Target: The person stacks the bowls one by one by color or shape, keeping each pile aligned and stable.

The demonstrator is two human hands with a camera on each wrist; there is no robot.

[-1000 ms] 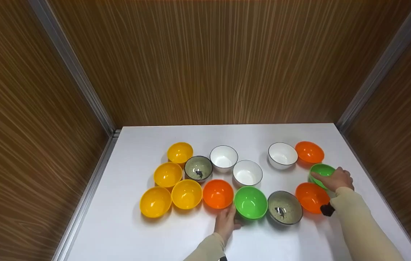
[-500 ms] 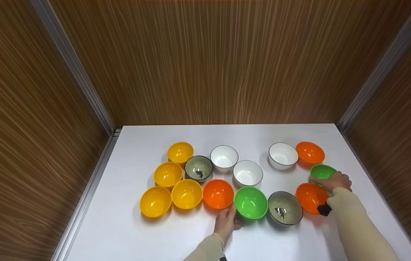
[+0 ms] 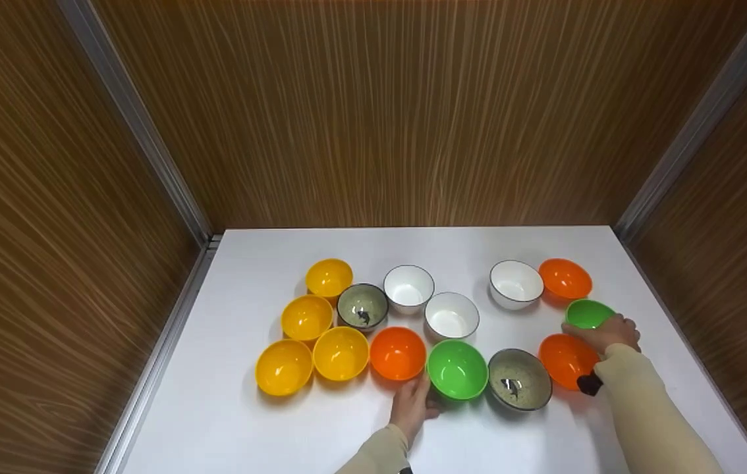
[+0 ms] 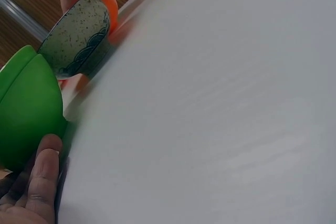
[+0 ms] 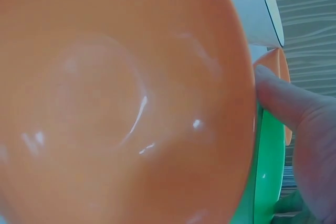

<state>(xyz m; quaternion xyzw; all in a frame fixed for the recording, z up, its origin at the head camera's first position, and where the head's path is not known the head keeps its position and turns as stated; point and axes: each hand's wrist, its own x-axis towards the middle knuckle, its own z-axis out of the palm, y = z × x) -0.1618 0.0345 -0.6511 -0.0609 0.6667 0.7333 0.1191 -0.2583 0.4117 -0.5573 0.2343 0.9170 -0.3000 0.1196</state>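
Your right hand (image 3: 608,333) curls round the far green bowl (image 3: 589,313), blocking its near-right side; the fingertips are mostly hidden. Your left hand (image 3: 411,405) rests, fingers loosely extended, against the near green bowl (image 3: 457,368). The right-wrist view crops an orange bowl (image 5: 115,103).

left hand (image 3: 410,407): fingers (image 3: 422,387) pointing forward, thumb (image 3: 432,413) out sideways | right hand (image 3: 610,331): farther forward, thumb parted from fingers
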